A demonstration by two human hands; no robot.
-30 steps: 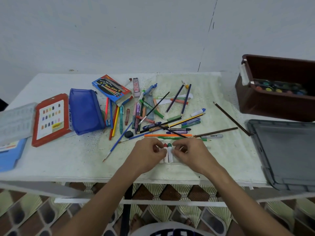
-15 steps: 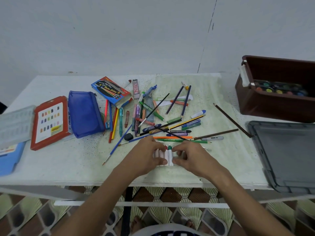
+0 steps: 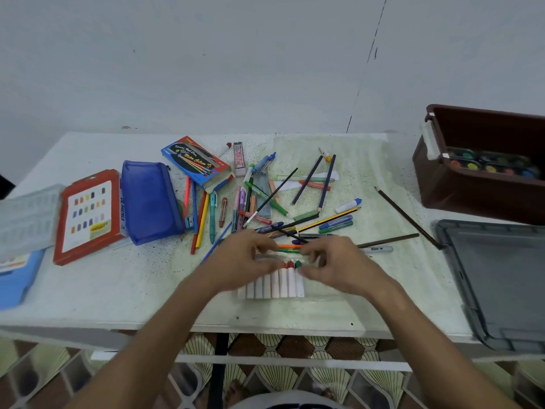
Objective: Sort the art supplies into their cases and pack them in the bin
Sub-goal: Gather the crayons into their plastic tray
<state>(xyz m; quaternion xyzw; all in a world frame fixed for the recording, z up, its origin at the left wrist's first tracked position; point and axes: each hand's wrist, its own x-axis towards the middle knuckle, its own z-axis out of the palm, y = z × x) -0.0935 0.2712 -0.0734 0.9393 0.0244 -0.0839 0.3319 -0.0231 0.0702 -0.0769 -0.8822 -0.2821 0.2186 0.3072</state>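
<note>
Left hand and right hand, fingers curled, working row of white paint tubes in clear flat case; exact grip blurred. Risk: tubes spilling onto tabletop if case tilts

We see a blue pencil pouch; a red-framed oil pastels case printed with colour swatches; a dark brown bin; a grey lid; white paint tubes capped red and green; a green-speckled white tabletop.

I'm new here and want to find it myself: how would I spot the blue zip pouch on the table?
Start at the white table and look left of the pile of pens. The blue zip pouch lies flat beside the red pastel case, the only soft, plain-blue item there.
</note>
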